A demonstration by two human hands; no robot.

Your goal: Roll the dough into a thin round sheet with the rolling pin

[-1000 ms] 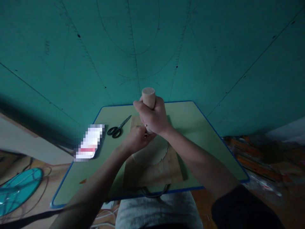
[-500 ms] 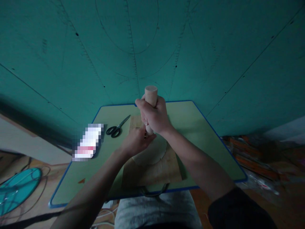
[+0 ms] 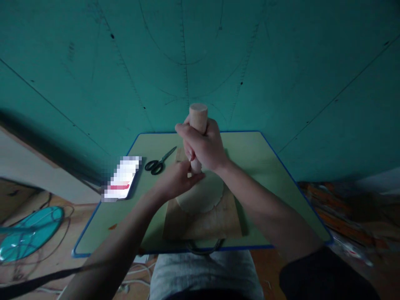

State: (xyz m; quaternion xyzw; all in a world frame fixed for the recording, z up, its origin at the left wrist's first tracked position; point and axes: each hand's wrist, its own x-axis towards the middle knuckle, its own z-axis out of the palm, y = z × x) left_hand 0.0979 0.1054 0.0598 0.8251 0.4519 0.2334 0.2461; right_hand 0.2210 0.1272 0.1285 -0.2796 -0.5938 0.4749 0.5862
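My right hand is wrapped round a pale wooden rolling pin, which stands nearly upright with its top end toward the wall. Low on the pin, my left hand closes about its lower end, the thumb pointing right; some of those fingers are hidden. Beneath both hands lies a flat, rounded sheet of dough with a slightly ragged right edge. It rests on a wooden cutting board, and the hands cover its far part.
Black-handled scissors lie left of the board on the pale green folding table. A phone with a blurred screen is farther left. A small orange scrap lies near the left edge. Behind rises a green wall.
The view has shifted a little, so the table appears slightly to the right and higher. Both hands keep their hold on the upright rolling pin, with the dough lying flat as before.
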